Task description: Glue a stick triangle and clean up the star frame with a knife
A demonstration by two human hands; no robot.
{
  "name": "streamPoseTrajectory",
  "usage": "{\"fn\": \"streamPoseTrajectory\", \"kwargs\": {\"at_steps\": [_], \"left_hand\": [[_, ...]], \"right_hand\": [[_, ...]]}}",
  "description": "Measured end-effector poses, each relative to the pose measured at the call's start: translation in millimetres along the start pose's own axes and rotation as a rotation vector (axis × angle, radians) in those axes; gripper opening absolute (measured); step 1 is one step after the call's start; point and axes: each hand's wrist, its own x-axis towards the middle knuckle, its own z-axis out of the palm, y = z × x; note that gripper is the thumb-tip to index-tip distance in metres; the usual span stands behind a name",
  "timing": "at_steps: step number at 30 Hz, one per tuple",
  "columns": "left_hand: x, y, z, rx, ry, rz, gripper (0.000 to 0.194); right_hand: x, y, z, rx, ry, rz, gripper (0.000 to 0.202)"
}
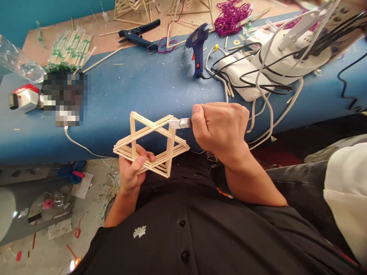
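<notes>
A six-pointed star frame [170, 151] built from layered thin wooden sticks is held up before my chest, at the table's near edge. My left hand [132, 168] grips its lower left side, thumb over the sticks and fingers behind. In my right hand [219, 124], closed in a fist, is a utility knife [184, 123] with its blade pointing left. The blade's tip meets the star's upper right corner, touching or very close to it. Most of the knife's handle is hidden inside the fist.
On the blue table [114, 95] stands a blue glue gun [197, 49]. Behind lie dark cutting pliers [140, 34], bundled wrapped sticks [70, 49] and purple cord [232, 17]. A white power strip [243, 76] with tangled cables is at right. A person's white sleeve [348, 191] shows right.
</notes>
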Motion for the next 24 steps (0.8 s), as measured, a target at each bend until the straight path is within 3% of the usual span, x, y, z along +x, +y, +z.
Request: {"fn": "streamPoseTrajectory", "kwargs": {"at_steps": [6,10,13,17,24], "left_hand": [[-2.6,6.6,-2.2,-0.049,-0.039,-0.04,0.037],[-3.6,6.9,0.4,-0.035,-0.021,-0.054,0.042],[-3.9,4.3,2.0,-0.009,-0.005,-0.049,0.044],[-5.5,1.0,1.8,0.03,0.034,-0.034,0.047],[-7.5,-1.9,0.2,0.069,0.042,0.021,0.044]], "right_hand": [[20.5,24.3,2.1,-0.064,0.098,0.197,0.052],[20.7,27.1,-9.9,0.325,-0.119,0.088,0.061],[12.2,16.5,-19.6,0.561,-0.254,-0.005,0.045],[2.6,3.6,-24.2,0.623,-0.258,-0.014,0.023],[2.3,0.4,-17.0,0.627,-0.24,0.075,0.015]]}}
